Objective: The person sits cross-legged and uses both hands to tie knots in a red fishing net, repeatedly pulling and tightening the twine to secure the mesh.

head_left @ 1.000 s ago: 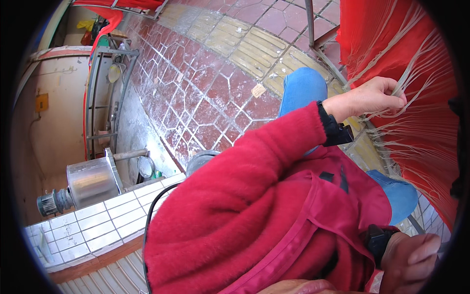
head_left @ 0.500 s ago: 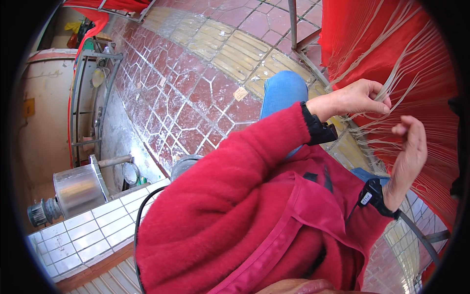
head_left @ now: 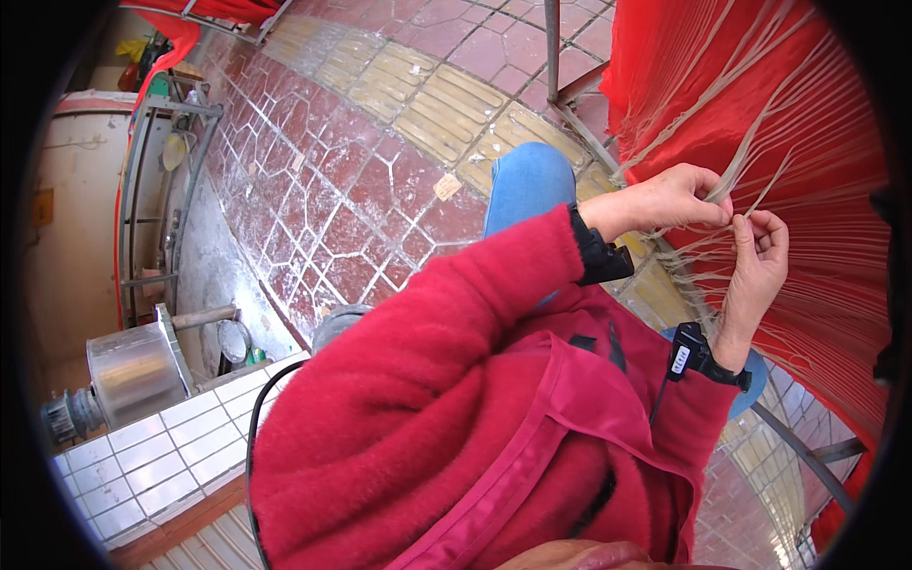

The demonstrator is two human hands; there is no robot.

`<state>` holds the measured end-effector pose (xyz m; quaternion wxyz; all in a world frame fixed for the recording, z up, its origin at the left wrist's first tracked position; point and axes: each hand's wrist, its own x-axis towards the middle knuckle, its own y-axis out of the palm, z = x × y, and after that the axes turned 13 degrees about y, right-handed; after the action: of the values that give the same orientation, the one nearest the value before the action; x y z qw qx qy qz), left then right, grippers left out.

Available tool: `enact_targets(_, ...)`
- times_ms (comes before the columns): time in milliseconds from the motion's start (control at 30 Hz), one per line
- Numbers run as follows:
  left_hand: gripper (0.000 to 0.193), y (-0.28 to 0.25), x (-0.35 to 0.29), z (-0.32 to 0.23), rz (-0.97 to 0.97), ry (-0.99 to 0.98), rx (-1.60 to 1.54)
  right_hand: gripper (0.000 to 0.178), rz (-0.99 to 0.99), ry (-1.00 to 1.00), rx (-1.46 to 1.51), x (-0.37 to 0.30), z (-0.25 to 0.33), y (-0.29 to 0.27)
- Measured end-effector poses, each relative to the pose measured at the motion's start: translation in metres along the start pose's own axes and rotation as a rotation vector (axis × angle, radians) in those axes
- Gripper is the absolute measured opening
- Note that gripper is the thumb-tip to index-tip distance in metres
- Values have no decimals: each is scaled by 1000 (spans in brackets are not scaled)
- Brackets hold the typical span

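Observation:
Red cloth (head_left: 655, 85) hangs along the right side, with rows of long pale threads spread over it. My left hand (head_left: 655, 201) is closed, pinching a pale bundle of threads (head_left: 730, 179) between thumb and fingers. Right beside it, my right hand (head_left: 758, 255) is also closed, its thumb and fingertips pinched on a thin strand of threads (head_left: 771, 185). The fingertips of both hands almost meet in front of the cloth. More loose thread ends (head_left: 689, 261) hang below and behind the hands.
A metal frame bar (head_left: 554, 57) stands beside the cloth, and another bar (head_left: 803, 456) crosses at lower right. My knee (head_left: 530, 185) is close under the left forearm. At left are a metal rack (head_left: 180, 204), a metal cylinder with a motor (head_left: 138, 375) and a white-tiled ledge (head_left: 157, 465).
My right hand has moved up and left to my left hand, and its fingers have closed on a strand. The left hand keeps its bundle. The whole view has shifted slightly.

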<state>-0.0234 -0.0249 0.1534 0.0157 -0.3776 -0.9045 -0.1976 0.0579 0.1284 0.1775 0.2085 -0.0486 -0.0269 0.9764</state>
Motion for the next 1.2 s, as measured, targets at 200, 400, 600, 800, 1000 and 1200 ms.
enact_targets(200, 25, -1, -1, 2, 38, 28, 100, 17, 10, 53, 93, 2, -2, 4)
enact_targets(400, 28, -18, 6, 7, 103, -68, -3, 17, 74, 149, 166, 6, -9, 4)
enact_targets(600, 38, -28, 25, 4, 25, -80, -185, 21, 114, 177, 151, 14, -13, 12)
enact_targets(800, 26, -24, 55, 5, 19, 123, -78, 15, 65, 102, -38, 28, -15, 11)
enact_targets(1000, 19, -29, 60, 12, 75, 156, -82, 17, 58, 69, -59, 36, -14, 12)
enact_targets(1200, 16, -33, 66, 17, 74, 197, -100, 24, -97, -11, -42, 42, 9, 12)
